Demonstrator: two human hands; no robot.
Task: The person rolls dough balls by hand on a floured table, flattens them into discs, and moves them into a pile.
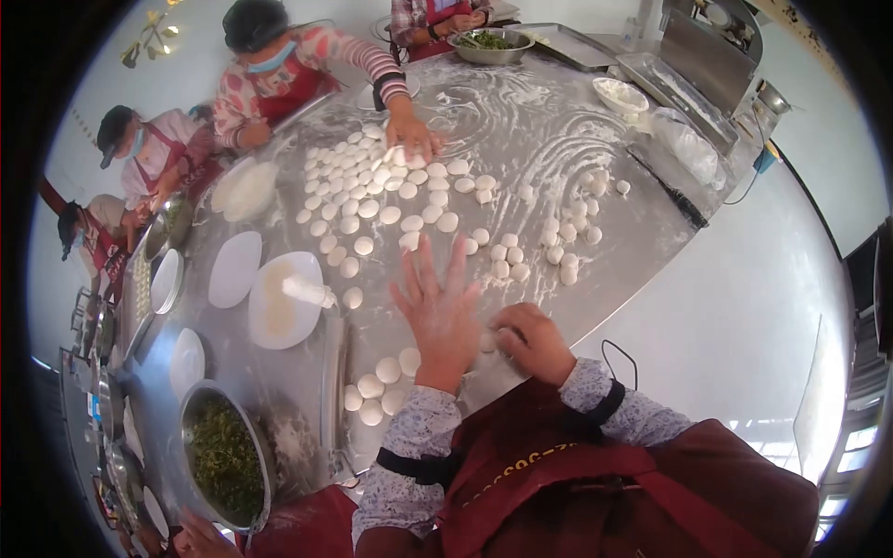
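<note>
One floured metal bench [521, 121] carries everything, and its near edge lies close to the right hand, so a round piece nudged that way could roll off. The bowl [189, 409] of chopped greens stands near the worker's left; a sleeve catching its rim could tip it or drop greens onto the dough. The long, dark-handled tool [688, 209] lies by the far-right edge, where a knock might send it down. The left hand [442, 321] is spread open, palm down, among the pieces; pressing unevenly there could leave one lopsided. The right hand [532, 342] curls beside a blurred pale piece [487, 341]; whether its grip encloses anything, I cannot tell. The dough pieces [370, 386] sit in a near cluster and farther groups, many touching; thin flour between them could let them stick.

No brand is legible. Yellow lettering crosses the worker's dark red apron [577, 502], inverted and creased; I cannot read it reliably.
</note>
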